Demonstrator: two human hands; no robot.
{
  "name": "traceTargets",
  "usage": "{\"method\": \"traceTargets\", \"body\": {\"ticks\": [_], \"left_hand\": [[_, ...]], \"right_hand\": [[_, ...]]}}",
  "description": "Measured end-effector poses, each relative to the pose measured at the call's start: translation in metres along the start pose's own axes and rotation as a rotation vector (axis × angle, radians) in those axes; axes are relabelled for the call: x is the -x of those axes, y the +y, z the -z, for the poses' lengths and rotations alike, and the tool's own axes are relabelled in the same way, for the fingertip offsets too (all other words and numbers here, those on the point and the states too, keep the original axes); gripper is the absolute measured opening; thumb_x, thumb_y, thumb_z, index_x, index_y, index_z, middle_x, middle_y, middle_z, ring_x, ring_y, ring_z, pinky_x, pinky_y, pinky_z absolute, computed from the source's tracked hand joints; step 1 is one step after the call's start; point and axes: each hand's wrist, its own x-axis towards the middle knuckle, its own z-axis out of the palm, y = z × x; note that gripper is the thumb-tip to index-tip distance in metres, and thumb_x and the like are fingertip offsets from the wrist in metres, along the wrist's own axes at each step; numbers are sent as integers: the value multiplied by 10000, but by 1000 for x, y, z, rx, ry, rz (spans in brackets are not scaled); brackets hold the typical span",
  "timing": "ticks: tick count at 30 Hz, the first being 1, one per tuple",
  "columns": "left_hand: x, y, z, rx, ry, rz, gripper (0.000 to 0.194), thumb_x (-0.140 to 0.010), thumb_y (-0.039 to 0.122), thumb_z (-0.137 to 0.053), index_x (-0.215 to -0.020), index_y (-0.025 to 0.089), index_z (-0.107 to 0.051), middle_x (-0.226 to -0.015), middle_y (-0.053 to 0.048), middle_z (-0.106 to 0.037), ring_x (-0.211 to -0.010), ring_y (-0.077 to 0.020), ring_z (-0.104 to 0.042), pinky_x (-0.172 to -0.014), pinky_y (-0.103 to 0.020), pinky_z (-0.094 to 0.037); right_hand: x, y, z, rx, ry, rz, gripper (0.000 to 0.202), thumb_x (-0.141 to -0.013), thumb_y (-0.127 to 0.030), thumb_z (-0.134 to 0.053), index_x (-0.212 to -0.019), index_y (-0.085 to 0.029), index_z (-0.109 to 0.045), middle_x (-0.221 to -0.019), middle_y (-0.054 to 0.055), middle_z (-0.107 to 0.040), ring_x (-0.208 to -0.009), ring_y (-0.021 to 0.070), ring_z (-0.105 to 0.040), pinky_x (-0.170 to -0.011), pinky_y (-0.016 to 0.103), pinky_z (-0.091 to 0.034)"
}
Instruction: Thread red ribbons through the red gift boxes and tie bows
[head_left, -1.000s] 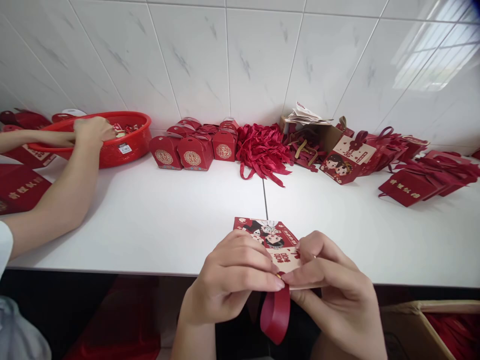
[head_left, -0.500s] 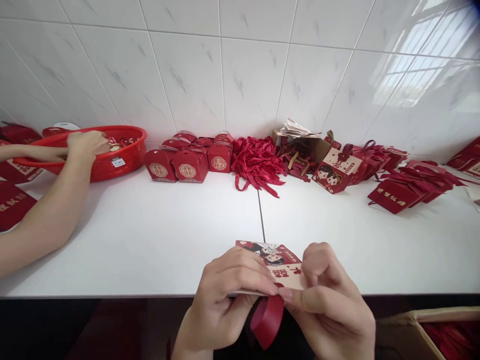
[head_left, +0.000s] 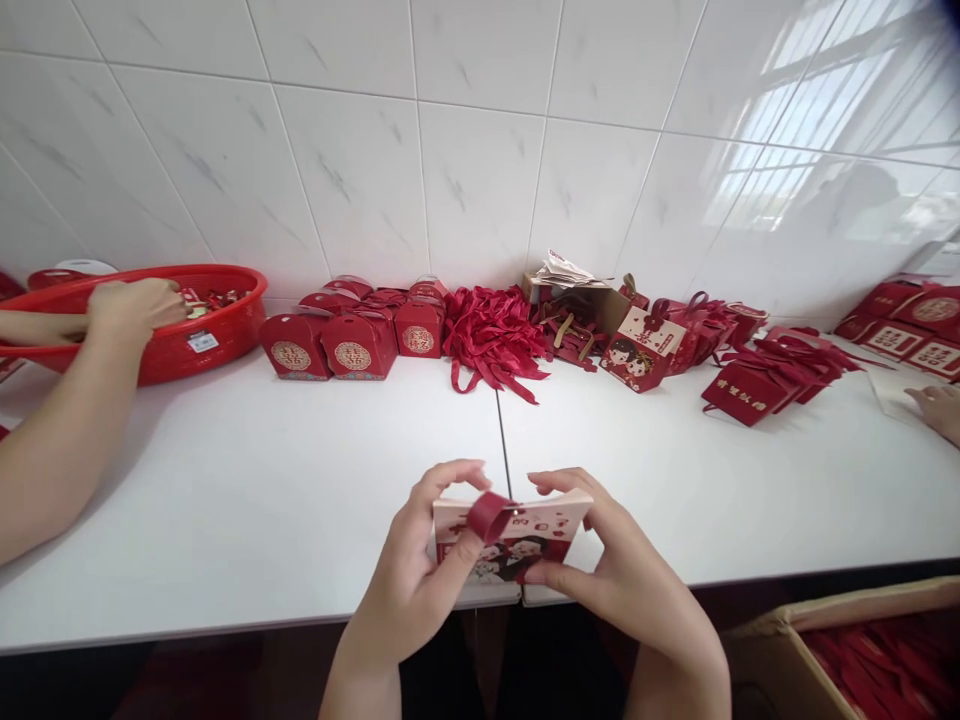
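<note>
Between my two hands, above the table's front edge, is a small red-and-cream gift box [head_left: 551,522] with cartoon figures printed on its side. A dark red strap handle [head_left: 489,517] loops at its top. My left hand [head_left: 420,560] grips the box's left side, its thumb across the front by the strap. On the other side, my right hand [head_left: 600,550] has its thumb low on the front and its fingers behind the right edge. The back of the box is hidden from me.
A co-worker's arm [head_left: 90,390] reaches into a red basin [head_left: 165,350] at left. Red gift boxes [head_left: 360,345], a ribbon heap [head_left: 495,335] and finished-looking boxes [head_left: 757,385] line the wall. Another person's hand [head_left: 941,408] rests at far right. A carton [head_left: 795,650] stands below, right.
The box has been turned so its printed front and top strap face me. My hands have shifted from pinching the strap to holding the sides. Another person's hand has appeared at far right.
</note>
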Motion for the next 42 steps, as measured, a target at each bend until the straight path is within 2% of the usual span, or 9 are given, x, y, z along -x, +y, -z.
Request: {"method": "traceTargets", "body": {"ticks": [5, 10, 12, 19, 24, 31, 34, 37, 42], "left_hand": [[-8, -9, -2, -256, 103, 98, 541, -889, 369, -501, -1372, 298, -269, -1410, -95, -363, -1318, -263, -327, -1069, -493, -305], [-11, -8, -3, -288, 173, 160, 519, -891, 423, -468, -1358, 309, -273, -1413, -92, -359, -1318, -267, -327, -1061, -536, -268], [-12, -8, -3, -304, 186, 203, 520, -873, 436, -491, -1341, 305, -307, -1351, -88, -430, -1287, -270, -369, -1033, -515, -309], [-14, -11, 0, -293, 198, 160, 311, -828, 400, -566, -1093, 242, -523, -827, -12, -617, -941, -199, -601, -863, -350, -465], [-11, -8, 0, -298, 241, 197, 235, -795, 394, -600, -972, 239, -608, -731, -9, -598, -810, -189, -622, -424, -160, -397], [-12, -12, 0, -324, 184, 124, 214, -804, 390, -595, -947, 233, -622, -668, 17, -556, -596, -128, -586, -344, -143, -346], [-17, -19, -2, -456, 79, 150, 244, -833, 419, -549, -987, 244, -620, -731, 12, -599, -569, -125, -581, -408, -189, -433], [-19, -33, -7, -584, -27, 142, 259, -856, 394, -514, -1047, 253, -617, -1033, -48, -647, -953, -216, -628, -713, -316, -554], [-8, -59, -16, -812, -183, 0, 341, -874, 356, -484, -1197, 280, -566, -1310, -62, -548, -1256, -281, -453, -1050, -550, -346]], "right_hand": [[-6, 24, 6, -183, 79, -195, 376, -744, -361, -678, -1071, -201, -586, -920, 34, -625, -726, 156, -578, -612, 279, -492], [-10, 51, 21, -142, 819, -565, 807, -622, -494, -727, -1297, -166, -429, -1186, 141, -511, -735, 186, -628, -615, 318, -542], [-10, 55, 25, -82, 968, -606, 925, -626, -505, -720, -1390, -178, -313, -1342, 171, -354, -843, 194, -632, -696, 310, -551], [-13, 65, 20, -60, 807, -596, 765, -697, -549, -632, -1345, -229, -379, -1388, 133, -299, -1088, 253, -549, -851, 365, -513], [-18, 76, 18, 2, 701, -633, 714, -711, -543, -605, -1310, -200, -422, -1397, 158, -293, -1204, 304, -454, -950, 440, -441], [-121, 79, 42, -267, 430, -393, 404, -739, -395, -647, -1073, -171, -609, -1202, 94, -571, -1112, 224, -526, -922, 368, -430], [-165, 108, 57, -366, 393, -496, 285, -824, -343, -599, -1050, -170, -602, -1111, 86, -613, -929, 167, -603, -766, 314, -513], [-178, 149, 72, -423, 416, -582, 310, -883, -290, -557, -1159, -149, -540, -1132, 91, -591, -892, 166, -619, -740, 340, -545], [-174, 204, 106, -426, 504, -550, 571, -919, -261, -462, -1431, -296, -211, -1454, 79, -350, -1090, 142, -573, -862, 292, -520]]}}
